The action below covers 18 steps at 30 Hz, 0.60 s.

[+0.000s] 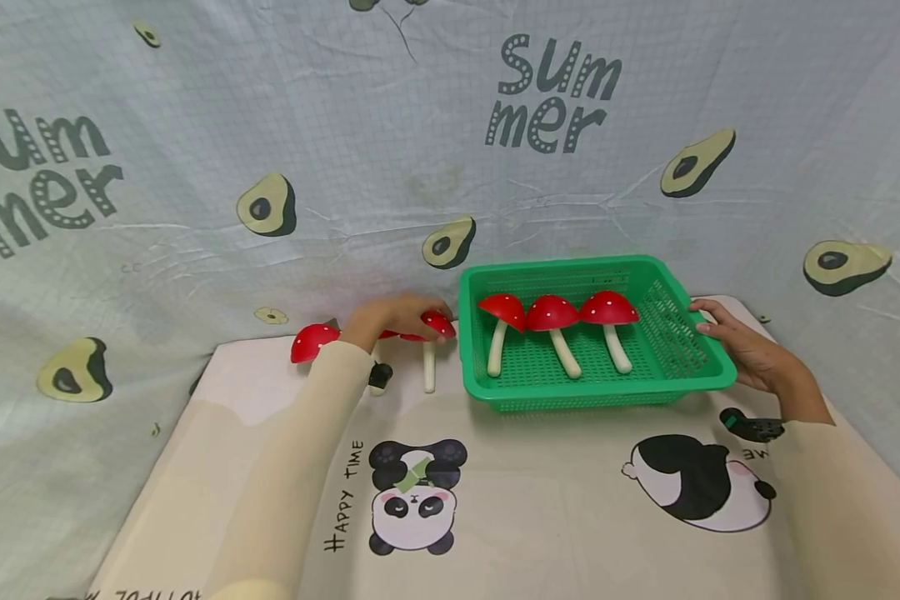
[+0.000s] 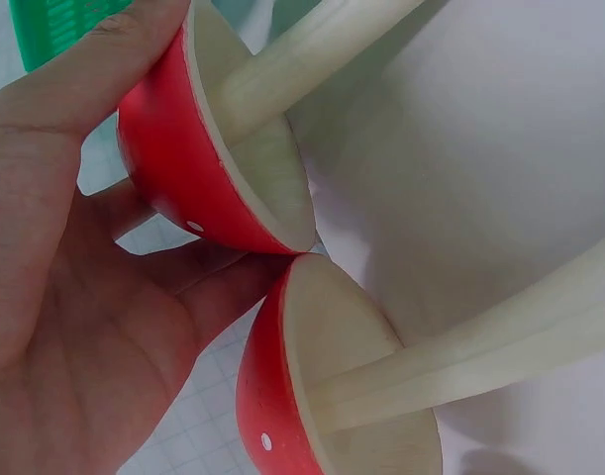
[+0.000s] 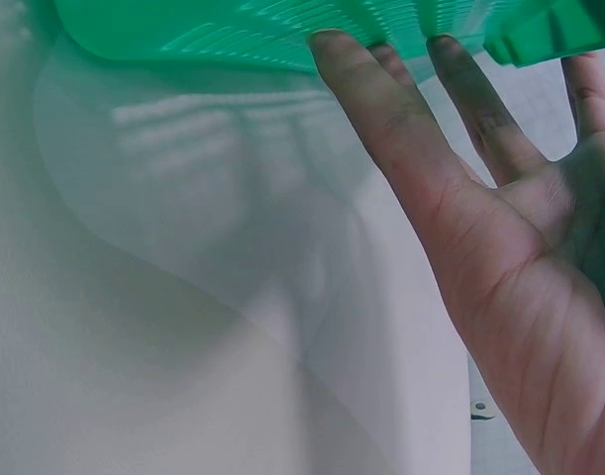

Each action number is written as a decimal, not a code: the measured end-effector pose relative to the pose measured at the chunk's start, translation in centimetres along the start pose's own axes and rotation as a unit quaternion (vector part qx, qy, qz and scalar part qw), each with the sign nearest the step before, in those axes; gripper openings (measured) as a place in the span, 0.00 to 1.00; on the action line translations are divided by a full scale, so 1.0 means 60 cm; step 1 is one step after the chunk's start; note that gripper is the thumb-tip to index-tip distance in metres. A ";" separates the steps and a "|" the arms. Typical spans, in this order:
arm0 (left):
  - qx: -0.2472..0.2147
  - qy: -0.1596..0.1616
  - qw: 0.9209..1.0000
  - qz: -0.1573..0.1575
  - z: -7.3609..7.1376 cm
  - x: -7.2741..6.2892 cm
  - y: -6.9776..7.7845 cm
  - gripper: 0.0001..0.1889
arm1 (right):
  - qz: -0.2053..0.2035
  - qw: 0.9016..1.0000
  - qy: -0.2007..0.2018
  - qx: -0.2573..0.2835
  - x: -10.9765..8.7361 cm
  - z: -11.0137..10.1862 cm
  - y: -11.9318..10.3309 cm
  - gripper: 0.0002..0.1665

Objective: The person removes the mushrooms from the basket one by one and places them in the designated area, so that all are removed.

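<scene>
My left hand [image 1: 403, 315] holds the red cap of a toy mushroom [image 1: 430, 367] beside the left wall of a green basket [image 1: 600, 393]. In the left wrist view, thumb and fingers lie around that red cap [image 2: 168, 148], and a second mushroom [image 2: 267, 386] stands against it. My left forearm partly hides this second one in the head view. Farther left is another red cap [image 1: 313, 342]. Three red-capped mushrooms [image 1: 552, 313] lie in a row inside the basket. My right hand [image 1: 757, 354] touches the basket's right side with its fingertips, the fingers mostly straight.
A pale table cover [image 1: 555, 500] with printed pandas lies under everything. Behind the basket rises a whitish curtain [image 1: 360, 167] printed with avocados and lettering. The curtain also closes off both sides.
</scene>
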<state>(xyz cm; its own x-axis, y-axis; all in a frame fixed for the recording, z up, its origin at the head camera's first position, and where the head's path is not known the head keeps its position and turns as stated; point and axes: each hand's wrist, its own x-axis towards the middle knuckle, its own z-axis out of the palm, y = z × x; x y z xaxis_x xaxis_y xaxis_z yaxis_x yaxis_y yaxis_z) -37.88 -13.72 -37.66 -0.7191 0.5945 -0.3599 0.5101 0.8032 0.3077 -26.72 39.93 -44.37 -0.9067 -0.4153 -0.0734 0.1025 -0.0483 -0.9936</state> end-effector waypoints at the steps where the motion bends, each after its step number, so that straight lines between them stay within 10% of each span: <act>1: -0.001 0.000 1.000 0.001 0.000 0.001 -0.001 0.28 | 0.002 1.000 0.002 -0.001 0.000 0.000 0.000 0.16; 18: -0.012 0.013 0.999 0.034 0.005 0.002 -0.014 0.28 | 0.005 1.000 0.007 -0.007 -0.001 0.001 -0.001 0.17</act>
<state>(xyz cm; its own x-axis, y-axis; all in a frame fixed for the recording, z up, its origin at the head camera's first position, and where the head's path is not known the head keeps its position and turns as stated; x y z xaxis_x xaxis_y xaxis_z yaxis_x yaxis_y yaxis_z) -38.26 -14.29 -38.23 -0.6949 0.6467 -0.3145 0.5473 0.7593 0.3520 -26.66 39.86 -44.31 -0.9114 -0.4026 -0.0852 0.1064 -0.0303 -0.9939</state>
